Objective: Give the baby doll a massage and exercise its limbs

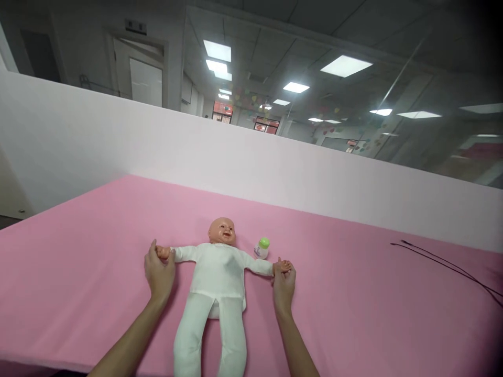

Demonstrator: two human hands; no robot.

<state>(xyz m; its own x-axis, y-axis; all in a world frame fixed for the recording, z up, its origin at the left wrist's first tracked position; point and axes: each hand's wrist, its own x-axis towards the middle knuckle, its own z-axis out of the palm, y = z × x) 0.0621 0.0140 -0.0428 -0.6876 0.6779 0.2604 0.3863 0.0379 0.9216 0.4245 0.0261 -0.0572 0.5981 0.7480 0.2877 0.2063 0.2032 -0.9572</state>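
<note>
A baby doll (pixel 218 269) with a bare head and white cloth body lies on its back on the pink-covered table (pixel 346 303). Its two arms are stretched out to the sides. My left hand (pixel 160 269) grips the doll's hand on the left, thumb and fingers on either side of it. On the right, my right hand (pixel 283 285) is closed around the doll's other hand. Just above that arm, beside the doll's head, a small clear bottle (pixel 262 247) with a green cap rests on the cloth. The doll's lower legs run out of view at the bottom.
Two thin black cables (pixel 448 262) lie on the table at the right. A white low wall (pixel 251 162) borders the table's far side, with glass above it. Behind the glass are a lit room and a door (pixel 145 78).
</note>
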